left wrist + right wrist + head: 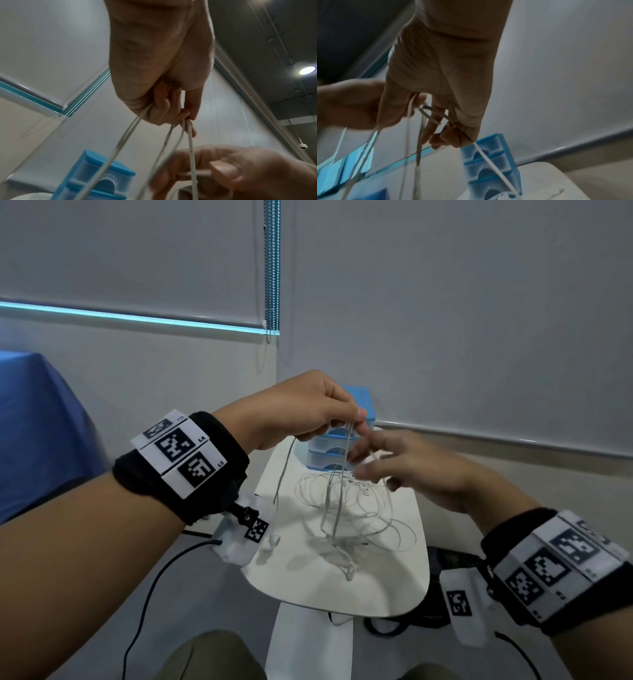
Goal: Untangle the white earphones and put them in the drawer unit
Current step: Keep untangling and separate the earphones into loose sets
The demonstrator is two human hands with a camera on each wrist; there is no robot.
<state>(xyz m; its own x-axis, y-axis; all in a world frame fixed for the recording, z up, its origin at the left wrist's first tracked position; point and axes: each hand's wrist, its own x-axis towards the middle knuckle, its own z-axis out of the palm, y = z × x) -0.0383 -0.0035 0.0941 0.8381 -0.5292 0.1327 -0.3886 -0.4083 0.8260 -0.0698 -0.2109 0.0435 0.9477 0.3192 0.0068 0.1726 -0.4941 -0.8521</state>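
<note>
At the bottom corners of the head view, two forearms wearing black wristbands [181,467] with printed marker tags are reaching up toward the middle of the frame. Just past them, the white earphones [346,508] are hanging in loose tangled loops above a white table [308,583], their lower ends trailing onto its surface near the frame's centre.

The left hand [301,409], slightly above centre, is closing its fingers and thumb around several strands of the cable, gripping them from the top so they are dangling down. The right hand [407,467], right of centre and a little lower, is curling its fingers into the same cable; the right wrist view is showing a strand looping around the fingers [435,127] and another running out from under the palm.

Behind the hands, at the far edge of the table, a blue drawer unit [359,402] is standing upright, its drawers pushed in. Further back, grey roller blinds [445,302] are filling the upper frame.
</note>
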